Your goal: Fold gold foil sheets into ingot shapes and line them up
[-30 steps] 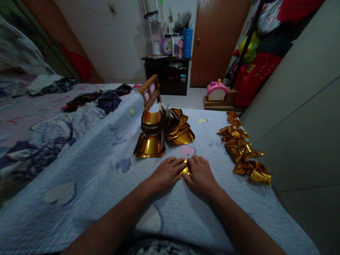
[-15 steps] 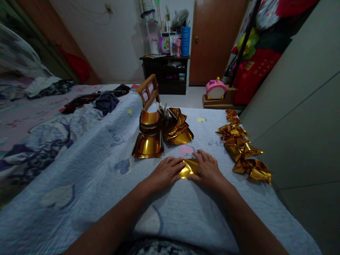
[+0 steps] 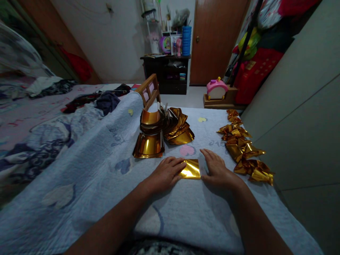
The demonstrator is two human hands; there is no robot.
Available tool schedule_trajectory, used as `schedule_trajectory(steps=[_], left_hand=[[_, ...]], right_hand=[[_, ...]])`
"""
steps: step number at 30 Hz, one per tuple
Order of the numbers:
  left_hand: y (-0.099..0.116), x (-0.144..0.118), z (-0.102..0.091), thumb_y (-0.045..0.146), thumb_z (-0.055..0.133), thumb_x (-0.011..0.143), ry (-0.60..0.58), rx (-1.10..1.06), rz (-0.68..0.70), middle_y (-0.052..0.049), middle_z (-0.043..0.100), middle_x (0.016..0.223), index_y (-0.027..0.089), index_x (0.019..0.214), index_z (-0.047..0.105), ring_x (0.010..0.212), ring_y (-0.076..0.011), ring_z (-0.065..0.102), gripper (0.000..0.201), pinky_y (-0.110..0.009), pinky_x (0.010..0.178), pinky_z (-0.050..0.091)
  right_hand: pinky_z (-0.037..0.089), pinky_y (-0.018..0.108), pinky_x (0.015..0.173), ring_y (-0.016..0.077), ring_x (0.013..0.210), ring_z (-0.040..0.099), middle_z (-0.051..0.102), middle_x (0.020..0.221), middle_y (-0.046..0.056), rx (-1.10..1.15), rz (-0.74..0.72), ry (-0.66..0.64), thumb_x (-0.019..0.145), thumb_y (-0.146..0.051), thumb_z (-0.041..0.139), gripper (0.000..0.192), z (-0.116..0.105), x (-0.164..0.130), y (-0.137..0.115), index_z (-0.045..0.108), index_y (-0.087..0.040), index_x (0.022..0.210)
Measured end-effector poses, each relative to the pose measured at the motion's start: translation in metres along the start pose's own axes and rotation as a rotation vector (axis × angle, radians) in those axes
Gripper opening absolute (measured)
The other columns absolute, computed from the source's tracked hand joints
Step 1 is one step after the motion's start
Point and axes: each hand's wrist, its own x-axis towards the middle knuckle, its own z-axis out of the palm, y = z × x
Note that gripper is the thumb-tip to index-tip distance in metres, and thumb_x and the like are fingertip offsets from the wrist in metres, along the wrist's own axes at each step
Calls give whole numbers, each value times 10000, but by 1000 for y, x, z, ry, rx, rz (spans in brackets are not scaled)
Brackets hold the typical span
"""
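A small rectangle of shiny gold foil paper (image 3: 191,169) lies flat on the bed cover. My left hand (image 3: 168,173) holds its left end down, fingers on top and thumb at the near edge; that end is hidden under the fingers. Just off the paper's right edge is my right hand (image 3: 216,170), fingers and thumb apart, with nothing in it. Beyond my left hand stand fanned stacks of gold foil sheets (image 3: 149,145), with more crinkled gold sheets (image 3: 179,132) beside them. Folded gold foil pieces (image 3: 240,147) form a row along the right side.
The pale blue bed cover (image 3: 111,198) has heart prints and bunches up at left. A small wooden chair back (image 3: 148,90) rises behind the stacks. A cabinet wall (image 3: 300,141) borders the right side. A pink toy (image 3: 217,88) sits on a box past the far edge.
My right hand has come off the gold foil paper and shifted to the right, so the paper's right end now shows. My left hand stays where it was.
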Motion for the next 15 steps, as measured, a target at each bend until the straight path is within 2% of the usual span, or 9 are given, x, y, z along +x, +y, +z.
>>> schedule_trajectory(steps=[2, 4, 6, 8, 11, 15], left_hand=[[2, -1, -1, 245, 587, 940, 18, -16, -4, -61, 533, 1497, 244, 1422, 517, 1289, -267, 475, 488, -462, 1125, 375], [4, -2, -2, 282, 637, 898, 36, -32, -3, -76, 532, 1495, 234, 1420, 520, 1286, -286, 473, 537, -485, 1124, 374], [6, -2, -2, 341, 691, 849, 58, -50, 0, -90, 540, 1483, 229, 1411, 528, 1272, -305, 477, 596, -505, 1114, 380], [8, -1, -1, 368, 718, 822, 81, -67, 1, -93, 562, 1456, 224, 1377, 551, 1244, -308, 489, 598, -506, 1097, 392], [9, 1, 0, 336, 706, 834, 124, -79, -5, -85, 609, 1394, 218, 1301, 591, 1192, -291, 510, 495, -486, 1061, 419], [7, 1, 4, 279, 673, 861, 215, -67, 46, -93, 616, 1365, 210, 1192, 638, 1178, -275, 520, 340, -458, 1036, 438]], right_hand=[[264, 516, 1150, 332, 1445, 303, 369, 1555, 177, 36, -40, 95, 735, -285, 589, 837, -6, 1, -9, 324, -174, 1522], [330, 495, 1082, 328, 1336, 395, 473, 1419, 160, 91, -83, 211, 752, -259, 582, 620, -11, 1, -23, 479, -184, 1359], [392, 433, 970, 291, 1142, 489, 562, 1199, 121, 112, -156, 188, 753, -225, 601, 350, -12, 1, -40, 583, -191, 1101], [397, 390, 866, 256, 985, 505, 579, 1047, 87, 71, -211, 90, 757, -211, 622, 183, -9, 1, -53, 596, -193, 938], [371, 370, 829, 242, 959, 492, 576, 1023, 68, 35, -250, 49, 795, -252, 653, 152, -2, 0, -59, 602, -195, 926], [358, 344, 807, 216, 935, 508, 594, 996, 57, 47, -266, 66, 833, -224, 644, 90, 4, 3, -54, 601, -186, 903]])
